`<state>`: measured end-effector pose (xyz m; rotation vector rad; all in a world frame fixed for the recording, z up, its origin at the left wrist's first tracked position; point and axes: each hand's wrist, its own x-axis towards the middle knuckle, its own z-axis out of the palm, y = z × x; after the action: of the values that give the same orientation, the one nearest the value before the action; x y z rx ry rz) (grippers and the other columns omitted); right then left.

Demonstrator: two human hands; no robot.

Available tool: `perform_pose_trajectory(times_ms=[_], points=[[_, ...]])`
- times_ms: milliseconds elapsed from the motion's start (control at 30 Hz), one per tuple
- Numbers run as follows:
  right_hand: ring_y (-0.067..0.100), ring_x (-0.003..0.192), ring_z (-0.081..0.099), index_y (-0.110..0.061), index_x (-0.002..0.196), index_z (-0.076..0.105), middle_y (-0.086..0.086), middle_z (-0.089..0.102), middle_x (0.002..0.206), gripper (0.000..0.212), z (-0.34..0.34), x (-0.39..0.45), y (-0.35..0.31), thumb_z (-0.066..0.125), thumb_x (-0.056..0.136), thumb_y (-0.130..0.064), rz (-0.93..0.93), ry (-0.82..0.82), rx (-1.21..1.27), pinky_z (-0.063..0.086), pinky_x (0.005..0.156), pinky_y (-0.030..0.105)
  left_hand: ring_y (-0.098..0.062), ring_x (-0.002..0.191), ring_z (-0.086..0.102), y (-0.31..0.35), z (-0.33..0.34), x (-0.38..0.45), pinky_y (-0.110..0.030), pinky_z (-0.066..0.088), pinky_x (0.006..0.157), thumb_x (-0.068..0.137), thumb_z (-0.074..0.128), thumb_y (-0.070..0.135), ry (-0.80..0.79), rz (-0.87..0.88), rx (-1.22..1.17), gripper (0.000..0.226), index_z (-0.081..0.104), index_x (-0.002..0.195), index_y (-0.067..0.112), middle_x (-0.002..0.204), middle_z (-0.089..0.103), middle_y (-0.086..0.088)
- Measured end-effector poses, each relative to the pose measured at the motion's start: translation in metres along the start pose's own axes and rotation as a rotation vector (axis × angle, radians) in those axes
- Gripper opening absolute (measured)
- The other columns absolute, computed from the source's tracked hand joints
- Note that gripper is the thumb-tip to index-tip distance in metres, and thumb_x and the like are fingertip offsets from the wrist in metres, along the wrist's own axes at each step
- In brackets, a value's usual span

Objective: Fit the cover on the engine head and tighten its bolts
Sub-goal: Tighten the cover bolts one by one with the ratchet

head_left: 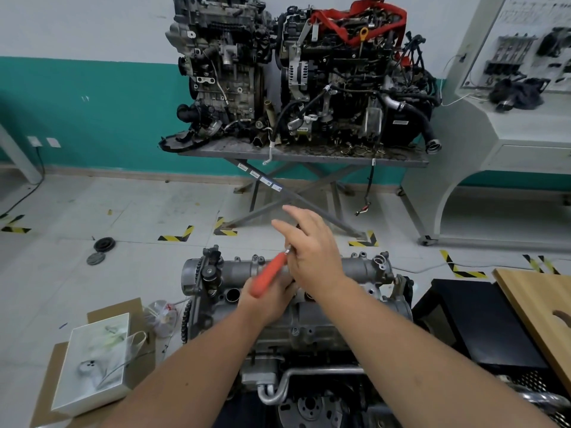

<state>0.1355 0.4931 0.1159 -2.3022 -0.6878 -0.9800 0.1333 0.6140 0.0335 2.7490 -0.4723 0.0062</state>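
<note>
The engine head [296, 304] sits low in the middle, on a dark stand. Its grey cover [355, 267] lies along the top of it. The left hand [268, 301] rests on the cover with its fingers curled around the orange handle of a tool [268, 273]. The right hand [312, 254] is above it, pinching the thin metal end of the tool, with two fingers sticking out straight. The tool tip is hidden, so it may be on a bolt. Two big engines [293, 72] stand on a grey counter [309, 154] behind. A white box [95, 362] lies on the floor.
</note>
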Motion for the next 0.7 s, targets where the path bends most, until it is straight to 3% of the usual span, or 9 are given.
perform_pose_trajectory(times_ms=[67, 133, 200, 267, 400, 500, 600, 700], points=[[0.032, 0.094, 0.064, -0.008, 0.106, 0.073, 0.008, 0.069, 0.098, 0.036, -0.006, 0.010, 0.000, 0.060, 0.073, 0.000, -0.146, -0.125, -0.221, 0.048, 0.077, 0.038, -0.019, 0.084, 0.060, 0.001, 0.000, 0.000, -0.031, 0.036, 0.061, 0.105, 0.038, 0.040, -0.027, -0.005, 0.000, 0.026, 0.056, 0.093, 0.027, 0.102, 0.071, -0.002], [0.030, 0.082, 0.061, -0.010, 0.110, 0.069, 0.005, 0.064, 0.089, 0.031, -0.012, 0.019, -0.006, 0.066, 0.079, -0.013, -0.176, -0.275, -0.363, 0.045, 0.071, 0.037, -0.026, 0.082, 0.063, 0.000, 0.001, 0.000, -0.032, 0.035, 0.060, 0.105, 0.036, 0.041, -0.032, -0.057, 0.032, 0.027, 0.049, 0.087, 0.025, 0.098, 0.071, -0.004], [0.029, 0.087, 0.058, -0.013, 0.123, 0.059, 0.005, 0.062, 0.098, 0.038, -0.017, 0.027, -0.015, 0.050, 0.094, -0.037, -0.132, -0.419, -0.410, 0.042, 0.073, 0.039, -0.031, 0.099, 0.064, -0.002, 0.003, 0.000, -0.034, 0.038, 0.067, 0.106, 0.032, 0.039, -0.044, -0.051, 0.117, 0.031, 0.058, 0.108, 0.021, 0.113, 0.068, -0.006], [0.027, 0.096, 0.056, -0.017, 0.132, 0.049, 0.004, 0.059, 0.109, 0.049, -0.022, 0.033, -0.021, 0.032, 0.100, -0.049, -0.085, -0.544, -0.427, 0.040, 0.077, 0.040, -0.031, 0.107, 0.061, -0.003, 0.005, 0.000, -0.034, 0.037, 0.068, 0.107, 0.030, 0.037, -0.079, -0.017, 0.187, 0.036, 0.054, 0.129, 0.022, 0.126, 0.062, -0.006], [0.028, 0.096, 0.056, -0.018, 0.125, 0.048, 0.004, 0.056, 0.109, 0.040, -0.028, 0.042, -0.027, 0.026, 0.105, -0.045, -0.028, -0.632, -0.410, 0.033, 0.070, 0.037, -0.029, 0.092, 0.064, -0.002, 0.004, 0.000, -0.035, 0.040, 0.065, 0.105, 0.034, 0.045, -0.042, -0.052, 0.091, 0.035, 0.060, 0.105, 0.022, 0.104, 0.069, -0.006], [0.028, 0.087, 0.055, -0.018, 0.106, 0.052, 0.003, 0.054, 0.096, 0.031, -0.028, 0.052, -0.027, 0.028, 0.106, -0.038, 0.183, -0.745, -0.316, 0.033, 0.066, 0.035, -0.027, 0.090, 0.066, -0.001, 0.004, -0.001, -0.035, 0.046, 0.069, 0.103, 0.038, 0.049, -0.039, -0.075, 0.045, 0.036, 0.060, 0.090, 0.023, 0.096, 0.071, -0.003], [0.027, 0.073, 0.055, -0.016, 0.084, 0.050, 0.004, 0.058, 0.081, 0.029, -0.029, 0.060, -0.025, 0.034, 0.103, -0.030, 0.402, -0.732, -0.172, 0.033, 0.055, 0.032, -0.026, 0.089, 0.067, -0.001, 0.003, -0.002, -0.035, 0.047, 0.069, 0.103, 0.039, 0.050, -0.045, -0.081, 0.041, 0.037, 0.057, 0.085, 0.024, 0.093, 0.072, -0.002], [0.023, 0.063, 0.060, -0.014, 0.078, 0.051, 0.010, 0.070, 0.074, 0.024, -0.032, 0.061, -0.024, 0.041, 0.098, -0.021, 0.715, -0.705, 0.240, 0.041, 0.053, 0.028, -0.027, 0.086, 0.067, 0.000, 0.001, -0.002, -0.034, 0.039, 0.063, 0.103, 0.039, 0.051, -0.053, -0.078, 0.051, 0.038, 0.045, 0.075, 0.026, 0.090, 0.070, -0.005]])
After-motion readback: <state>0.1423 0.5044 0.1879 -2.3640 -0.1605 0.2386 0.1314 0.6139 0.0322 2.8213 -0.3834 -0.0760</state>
